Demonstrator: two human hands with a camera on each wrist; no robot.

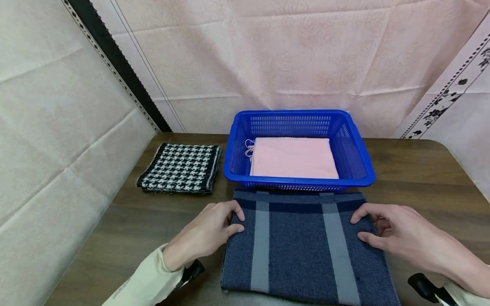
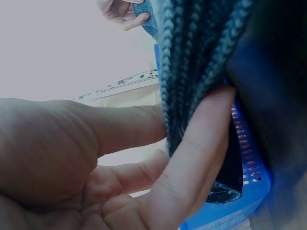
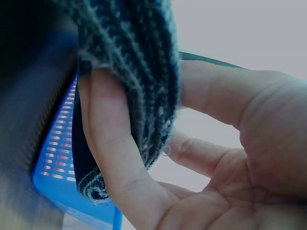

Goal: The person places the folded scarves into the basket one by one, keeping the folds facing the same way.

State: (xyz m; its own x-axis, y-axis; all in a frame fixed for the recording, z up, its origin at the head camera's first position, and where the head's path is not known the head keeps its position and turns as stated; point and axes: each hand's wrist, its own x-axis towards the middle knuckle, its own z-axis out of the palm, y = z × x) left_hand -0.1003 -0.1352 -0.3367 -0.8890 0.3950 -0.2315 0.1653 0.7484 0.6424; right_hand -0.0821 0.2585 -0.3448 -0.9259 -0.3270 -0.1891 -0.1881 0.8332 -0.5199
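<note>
A folded, woven dark blue cloth [image 1: 296,250] with light grey stripes is held at the near side of the basket. My left hand [image 1: 208,231] grips its left edge, and my right hand [image 1: 402,231] grips the right edge. Close up in the left wrist view, several layers of the blue cloth [image 2: 192,62] lie between thumb and fingers [image 2: 192,158]. Thumb and fingers [image 3: 112,129] likewise pinch the layered edge of the blue cloth [image 3: 144,62] in the right wrist view. Parts of the fingertips are hidden behind the cloth.
Just behind the cloth stands a blue plastic basket [image 1: 298,180] holding a folded pink cloth [image 1: 294,157] with white cords at its left. A folded black-and-white houndstooth cloth [image 1: 180,168] lies left of the basket on the wooden table [image 1: 413,170]. Pale patterned fabric [image 1: 291,55] hangs behind.
</note>
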